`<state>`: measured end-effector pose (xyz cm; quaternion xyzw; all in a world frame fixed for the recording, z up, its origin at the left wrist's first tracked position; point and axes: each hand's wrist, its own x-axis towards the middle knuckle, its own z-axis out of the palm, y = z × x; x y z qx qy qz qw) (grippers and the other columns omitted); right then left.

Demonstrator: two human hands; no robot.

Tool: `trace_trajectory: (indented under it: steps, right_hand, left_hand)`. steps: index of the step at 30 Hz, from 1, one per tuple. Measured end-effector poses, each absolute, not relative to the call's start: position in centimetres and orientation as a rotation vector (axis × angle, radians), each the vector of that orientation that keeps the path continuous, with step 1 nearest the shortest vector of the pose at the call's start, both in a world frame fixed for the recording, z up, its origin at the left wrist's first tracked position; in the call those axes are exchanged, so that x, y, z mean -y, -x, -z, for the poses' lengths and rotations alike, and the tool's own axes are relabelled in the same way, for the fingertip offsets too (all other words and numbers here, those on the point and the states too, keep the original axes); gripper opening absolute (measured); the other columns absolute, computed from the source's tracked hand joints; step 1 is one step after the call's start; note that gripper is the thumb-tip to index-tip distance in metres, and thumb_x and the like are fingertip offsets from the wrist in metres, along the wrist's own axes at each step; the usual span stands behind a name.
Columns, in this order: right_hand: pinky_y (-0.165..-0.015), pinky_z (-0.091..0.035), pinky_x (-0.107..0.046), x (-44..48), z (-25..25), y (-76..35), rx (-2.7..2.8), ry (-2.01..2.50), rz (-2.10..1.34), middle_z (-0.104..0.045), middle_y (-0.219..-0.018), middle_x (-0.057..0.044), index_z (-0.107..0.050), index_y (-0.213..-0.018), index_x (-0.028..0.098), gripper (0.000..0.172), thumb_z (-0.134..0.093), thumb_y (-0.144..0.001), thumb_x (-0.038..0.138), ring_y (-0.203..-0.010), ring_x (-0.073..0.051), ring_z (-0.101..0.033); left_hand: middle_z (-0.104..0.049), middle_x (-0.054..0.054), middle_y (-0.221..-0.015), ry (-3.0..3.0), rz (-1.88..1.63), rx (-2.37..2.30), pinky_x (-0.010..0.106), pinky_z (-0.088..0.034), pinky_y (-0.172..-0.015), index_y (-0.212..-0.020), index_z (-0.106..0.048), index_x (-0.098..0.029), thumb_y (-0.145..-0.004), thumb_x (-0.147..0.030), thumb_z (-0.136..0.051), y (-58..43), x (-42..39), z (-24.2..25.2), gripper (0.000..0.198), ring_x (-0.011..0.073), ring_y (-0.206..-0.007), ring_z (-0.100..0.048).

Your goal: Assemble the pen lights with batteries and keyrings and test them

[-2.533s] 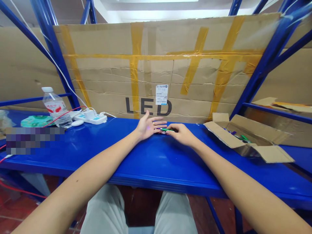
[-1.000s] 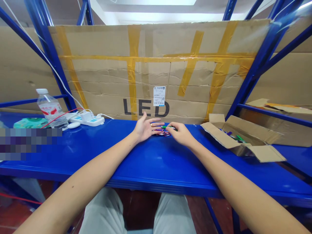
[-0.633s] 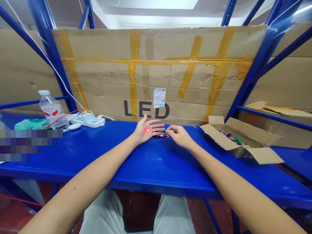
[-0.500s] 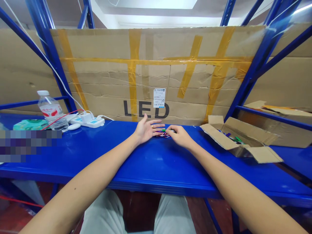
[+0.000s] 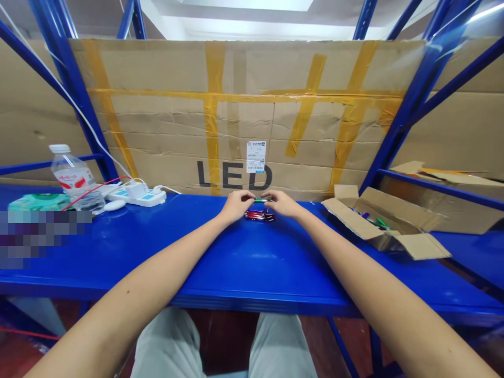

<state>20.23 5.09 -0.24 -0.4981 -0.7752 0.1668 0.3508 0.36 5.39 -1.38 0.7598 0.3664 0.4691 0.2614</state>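
A green pen [image 5: 260,200] with silvery parts lies level between my two hands, just beyond a small bunch of pens. My left hand [image 5: 237,206] is closed on its left end, fingers bent over it. At the other end, my right hand [image 5: 282,203] pinches the same pen. Right below them on the blue table [image 5: 252,262], several red and purple pens [image 5: 260,216] rest side by side in a low pile. My fingertips hide both ends of the green pen.
To the right stands an open cardboard box [image 5: 388,220] with green and blue pens inside. On the left are a plastic bottle [image 5: 74,176], a power strip [image 5: 136,195] and a teal packet [image 5: 39,202]. A large cardboard sheet [image 5: 169,142] lines the back, between blue posts.
My left hand has gone from spread, palm up, to closed on the green pen's left end. My right hand keeps its hold, and the red and purple pens show more clearly.
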Motion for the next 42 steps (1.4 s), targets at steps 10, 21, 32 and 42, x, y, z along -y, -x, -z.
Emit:
trace_trajectory:
  steps: [10, 21, 32, 42]
  right_hand:
    - [-0.082, -0.048, -0.027, -7.8, 3.2, -21.2, 1.896, 1.46, -0.269, -0.075, -0.092, -0.008, -0.073, -0.088, 0.015, 0.018, -0.057, -0.082, 0.009, -0.088, -0.017, -0.067]
    - [-0.078, -0.047, -0.026, -7.0, 3.3, -20.8, 2.04, 1.516, -0.276, -0.077, -0.091, -0.009, -0.076, -0.084, 0.016, 0.023, -0.054, -0.083, 0.01, -0.084, -0.019, -0.067]
    - [-0.077, -0.048, -0.028, -6.1, 3.4, -26.2, 1.915, 1.797, -0.195, -0.077, -0.093, -0.013, -0.075, -0.083, 0.015, 0.024, -0.053, -0.079, 0.006, -0.085, -0.023, -0.069]
    - [-0.076, -0.047, -0.03, -5.5, 3.3, -25.2, 2.088, 1.782, -0.18, -0.076, -0.1, -0.015, -0.075, -0.088, 0.015, 0.02, -0.057, -0.078, 0.011, -0.09, -0.026, -0.068]
  left_hand:
    - [-0.074, 0.012, -0.095, -2.142, -1.164, -1.208, 0.044, -0.046, -0.097, -0.079, -0.072, -0.018, -0.084, -0.026, -0.059, -0.9, -9.5, 3.3, 0.016, 0.0289, -0.096, -0.064]
    - [-0.075, 0.01, -0.089, -2.174, -0.992, -1.302, 0.04, -0.049, -0.09, -0.074, -0.072, -0.019, -0.081, -0.025, -0.057, -0.9, -10.6, 4.7, 0.017, 0.0267, -0.087, -0.066]
    - [-0.065, 0.018, -0.118, -2.432, -0.706, -1.738, 0.048, -0.04, -0.103, -0.102, -0.071, -0.017, -0.085, -0.023, -0.051, 4.5, -10.6, 4.1, 0.027, 0.0353, -0.116, -0.055]
    - [-0.057, 0.025, -0.13, -2.564, -0.39, -1.843, 0.047, -0.041, -0.101, -0.122, -0.062, -0.009, -0.093, -0.025, -0.041, 3.0, -8.7, 3.5, 0.039, 0.0373, -0.122, -0.053]
